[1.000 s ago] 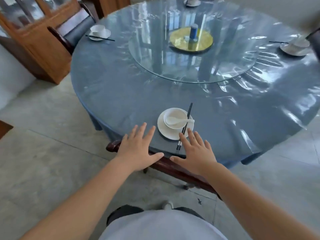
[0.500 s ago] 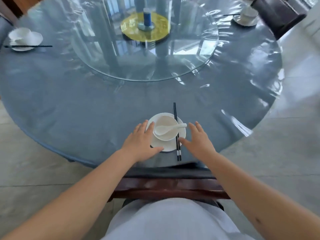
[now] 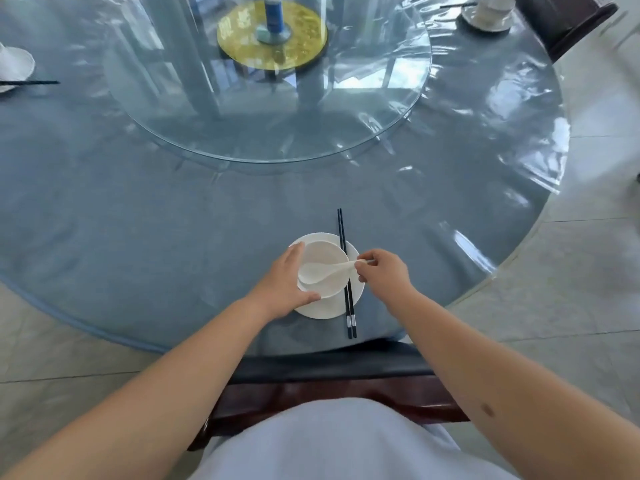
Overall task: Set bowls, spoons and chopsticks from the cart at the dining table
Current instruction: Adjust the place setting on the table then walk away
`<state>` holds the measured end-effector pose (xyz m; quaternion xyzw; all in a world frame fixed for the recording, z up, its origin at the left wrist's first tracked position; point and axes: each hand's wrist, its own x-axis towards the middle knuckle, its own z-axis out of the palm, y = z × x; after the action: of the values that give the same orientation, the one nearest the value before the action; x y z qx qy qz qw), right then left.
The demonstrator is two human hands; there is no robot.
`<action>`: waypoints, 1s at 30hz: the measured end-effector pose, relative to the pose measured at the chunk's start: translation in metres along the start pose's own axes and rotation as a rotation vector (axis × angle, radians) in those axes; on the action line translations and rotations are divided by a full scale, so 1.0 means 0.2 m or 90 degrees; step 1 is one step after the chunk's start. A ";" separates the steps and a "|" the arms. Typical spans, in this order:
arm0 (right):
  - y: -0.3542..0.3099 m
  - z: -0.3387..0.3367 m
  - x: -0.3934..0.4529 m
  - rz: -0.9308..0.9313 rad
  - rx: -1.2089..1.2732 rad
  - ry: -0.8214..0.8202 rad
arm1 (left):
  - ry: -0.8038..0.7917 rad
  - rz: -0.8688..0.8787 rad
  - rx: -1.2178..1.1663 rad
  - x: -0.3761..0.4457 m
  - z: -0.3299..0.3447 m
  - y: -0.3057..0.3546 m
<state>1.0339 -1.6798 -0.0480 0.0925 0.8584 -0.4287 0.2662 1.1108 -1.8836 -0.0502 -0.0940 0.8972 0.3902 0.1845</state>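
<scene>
A white bowl (image 3: 329, 254) sits on a white saucer (image 3: 325, 310) near the front edge of the round blue table (image 3: 173, 237). A white spoon (image 3: 318, 271) lies in the bowl, handle to the right. My right hand (image 3: 382, 271) pinches the spoon's handle. My left hand (image 3: 282, 284) cups the bowl's left side, thumb at its front rim. Black chopsticks (image 3: 346, 271) lie across the saucer's right part, pointing away from me, tips under the spoon handle.
A glass turntable (image 3: 270, 109) with a yellow disc and a blue bottle (image 3: 273, 15) fills the table's middle. Other place settings sit at the far left (image 3: 14, 64) and far right (image 3: 488, 13). A dark wooden chair (image 3: 329, 386) stands between me and the table.
The view has moved in over the setting. My left hand went from the saucer's edge to the bowl's side. My right hand closed on the spoon handle.
</scene>
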 end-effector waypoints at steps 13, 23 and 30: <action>0.08 -0.05 0.00 0.017 0.080 0.056 | 0.038 -0.018 0.026 -0.02 0.03 -0.02; 0.22 0.13 -0.05 -0.056 -0.186 -0.003 | 0.053 -0.110 -0.175 -0.06 0.05 -0.03; 0.14 0.17 -0.06 -0.045 -0.257 0.006 | 0.026 -0.092 -0.123 -0.07 0.07 -0.05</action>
<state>1.0672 -1.6892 -0.0777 0.0093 0.9309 -0.2567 0.2599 1.1298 -1.8800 -0.0593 -0.1835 0.8499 0.4583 0.1842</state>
